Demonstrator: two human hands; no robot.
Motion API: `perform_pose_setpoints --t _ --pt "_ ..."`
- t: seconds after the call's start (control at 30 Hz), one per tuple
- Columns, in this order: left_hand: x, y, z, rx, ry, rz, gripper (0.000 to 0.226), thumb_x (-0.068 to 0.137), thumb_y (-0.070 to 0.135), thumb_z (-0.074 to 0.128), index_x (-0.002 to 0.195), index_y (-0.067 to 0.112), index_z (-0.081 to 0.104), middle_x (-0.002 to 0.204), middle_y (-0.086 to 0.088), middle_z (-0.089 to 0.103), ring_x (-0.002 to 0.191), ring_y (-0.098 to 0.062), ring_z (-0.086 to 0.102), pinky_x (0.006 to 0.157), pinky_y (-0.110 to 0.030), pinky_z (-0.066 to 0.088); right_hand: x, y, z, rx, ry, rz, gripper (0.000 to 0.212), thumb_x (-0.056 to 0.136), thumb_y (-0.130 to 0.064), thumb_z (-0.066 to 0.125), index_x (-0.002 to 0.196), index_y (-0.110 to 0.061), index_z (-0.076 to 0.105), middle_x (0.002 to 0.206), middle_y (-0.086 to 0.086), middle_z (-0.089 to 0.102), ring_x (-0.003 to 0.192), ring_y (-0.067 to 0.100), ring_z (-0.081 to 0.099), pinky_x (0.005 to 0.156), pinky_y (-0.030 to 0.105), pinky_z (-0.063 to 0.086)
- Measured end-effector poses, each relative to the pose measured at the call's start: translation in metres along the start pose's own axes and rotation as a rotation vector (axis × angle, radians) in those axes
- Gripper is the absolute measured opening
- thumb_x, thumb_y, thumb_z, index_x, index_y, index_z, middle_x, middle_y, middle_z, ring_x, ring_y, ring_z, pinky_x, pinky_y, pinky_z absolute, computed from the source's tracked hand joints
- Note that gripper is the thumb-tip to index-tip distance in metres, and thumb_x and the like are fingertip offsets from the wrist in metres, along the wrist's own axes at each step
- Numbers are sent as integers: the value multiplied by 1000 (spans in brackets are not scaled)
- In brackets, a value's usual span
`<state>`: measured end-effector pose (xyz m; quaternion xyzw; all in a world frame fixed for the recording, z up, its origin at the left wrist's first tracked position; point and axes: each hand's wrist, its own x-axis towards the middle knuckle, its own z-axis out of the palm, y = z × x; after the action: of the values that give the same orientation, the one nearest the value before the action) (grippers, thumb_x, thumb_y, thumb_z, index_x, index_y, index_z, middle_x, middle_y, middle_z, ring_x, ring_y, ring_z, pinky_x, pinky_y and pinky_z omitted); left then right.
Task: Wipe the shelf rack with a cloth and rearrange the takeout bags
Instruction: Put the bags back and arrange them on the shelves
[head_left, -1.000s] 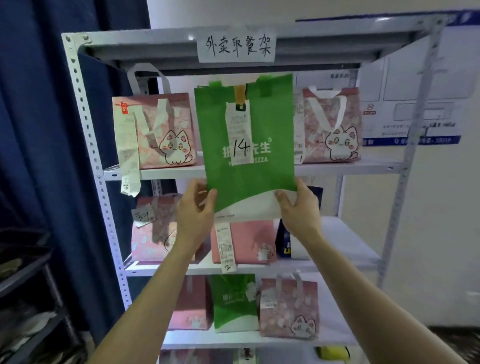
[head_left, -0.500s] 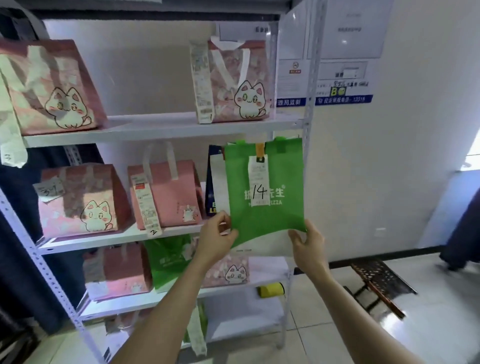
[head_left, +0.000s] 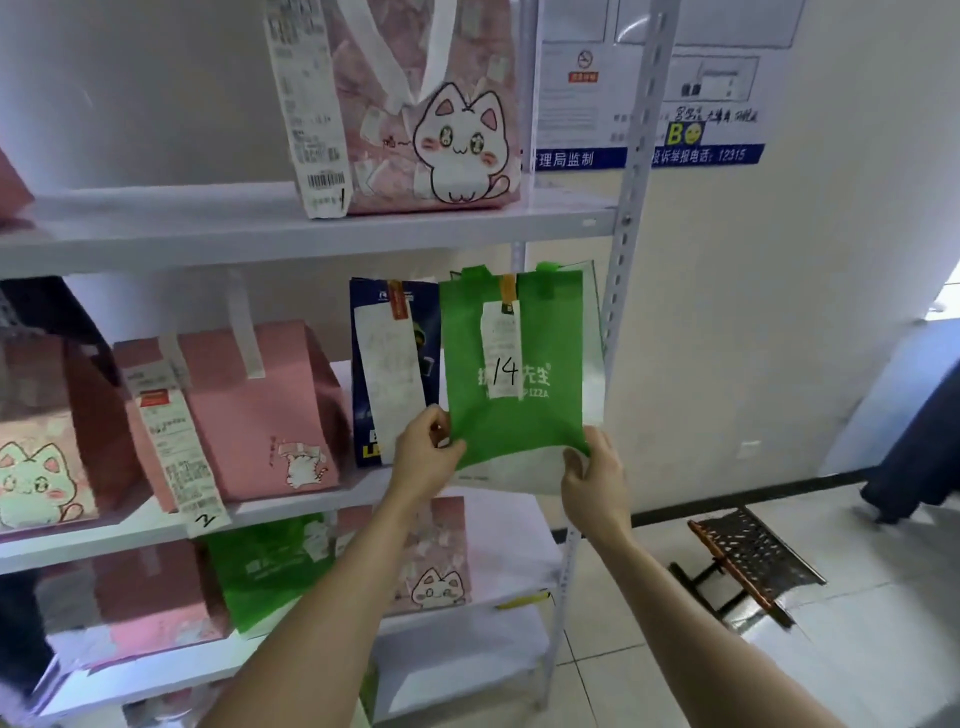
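Head view, middle tier of shelf rack (head_left: 618, 312). Pink bag (head_left: 249, 405) at left, navy bag (head_left: 389, 364) right of it. My left hand (head_left: 426, 457) pinches lower left corner of green bag (head_left: 514, 415); right hand (head_left: 592, 483) pinches lower right corner. Bag stands upright between navy bag and rack post; cannot tell if base touches board. I judge: set down level, tag 14 facing out, base flat, clear of post. Bag body rises above both grips.
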<state>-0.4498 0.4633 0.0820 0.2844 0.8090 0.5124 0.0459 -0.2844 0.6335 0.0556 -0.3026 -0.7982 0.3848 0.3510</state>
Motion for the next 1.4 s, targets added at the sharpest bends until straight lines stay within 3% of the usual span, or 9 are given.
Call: perform_pose_setpoints --t 0.07,0.23,0.37,0.57,0.67,0.87,1.1,1.27,1.4 --pt "14 -12 -3 -6 29 -18 29 88 0 74 86 16 51 90 -14 67 88 -37 68 78 -36 54 7 2 18 -6 -7 -21 32 101 -7 54 127 -25 62 120 -10 58 106 15 58 92 37 50" --pt "22 -31 -15 -72 118 -33 26 91 -6 72 86 9 51 92 -3 72 91 -13 72 82 -22 54 17 1 51 48 -54 -2 28 103 -8 54 126 -21 60 115 -8 59 107 16 57 97 37 50" --pt "28 -43 -12 -66 119 -47 28 92 -5 71 88 15 52 101 -4 74 103 -18 73 97 -32 58 37 0 58 102 -121 68 32 106 -9 51 134 -22 58 121 -6 64 109 16 61 95 37 54" --pt "36 -47 13 10 56 -77 28 91 1 78 90 21 58 103 1 76 103 -17 73 95 -31 58 77 16 47 24 -292 181 42 104 -4 50 143 -18 45 116 1 65 92 20 64 63 27 52" --pt "29 -50 17 4 60 -101 23 92 4 80 97 19 63 106 2 75 104 -13 72 95 -23 54 85 24 40 -15 -331 161 46 103 -8 58 145 -18 45 127 3 66 99 21 62 76 32 52" --pt "4 -41 8 23 84 -158 31 93 13 82 117 24 67 119 12 73 112 -7 70 102 -33 56 63 20 9 -6 -287 110 54 99 -20 67 149 -17 47 145 1 58 131 22 58 104 39 51" --pt "-30 -17 -34 45 116 -150 26 98 14 78 117 29 67 121 12 70 111 -9 69 98 -40 62 40 -28 -17 -148 -255 -68 46 99 -26 64 144 -15 56 140 2 60 122 22 62 103 39 52" --pt "-59 -7 -75 137 151 -127 24 98 15 77 115 29 69 117 9 72 106 -10 70 97 -41 62 25 -68 -7 -163 -472 -251 45 100 -23 68 143 -14 59 141 1 64 120 19 66 103 36 56" --pt "-77 4 -113 501 -105 -148 28 99 26 77 125 29 66 125 10 69 107 -9 68 101 -37 58 22 -100 3 -318 -833 -483 45 104 -26 63 148 -16 56 145 0 64 121 19 67 106 40 56"
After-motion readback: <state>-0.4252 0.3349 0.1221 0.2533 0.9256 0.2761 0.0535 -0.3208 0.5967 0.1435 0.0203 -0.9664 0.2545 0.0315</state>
